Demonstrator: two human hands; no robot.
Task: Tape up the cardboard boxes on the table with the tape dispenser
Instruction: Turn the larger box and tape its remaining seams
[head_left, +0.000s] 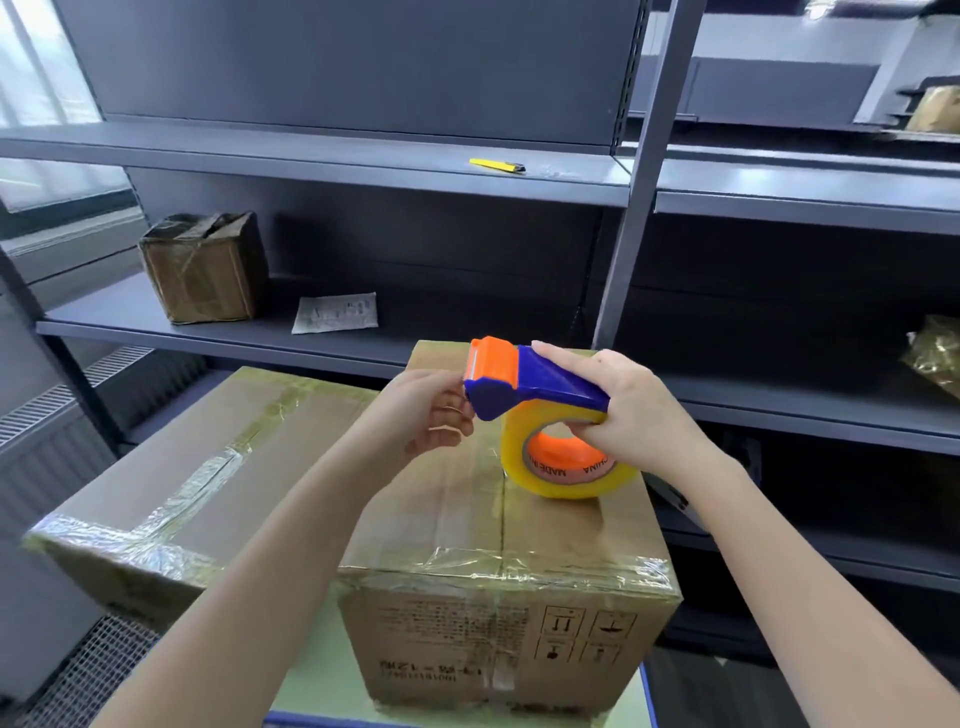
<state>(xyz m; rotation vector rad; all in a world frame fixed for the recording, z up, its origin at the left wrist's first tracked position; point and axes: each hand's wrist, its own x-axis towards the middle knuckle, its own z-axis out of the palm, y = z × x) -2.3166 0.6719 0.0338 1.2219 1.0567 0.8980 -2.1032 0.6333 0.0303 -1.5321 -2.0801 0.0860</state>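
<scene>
"MADE IN CHINA" is printed on the orange core of the tape roll (566, 460). On the near side of the cardboard box (457, 623), four framed handling symbols (587, 639) and lines of characters and digits are printed upside down, too blurred to be read. The print on the paper slip (335, 312) cannot be made out.
</scene>
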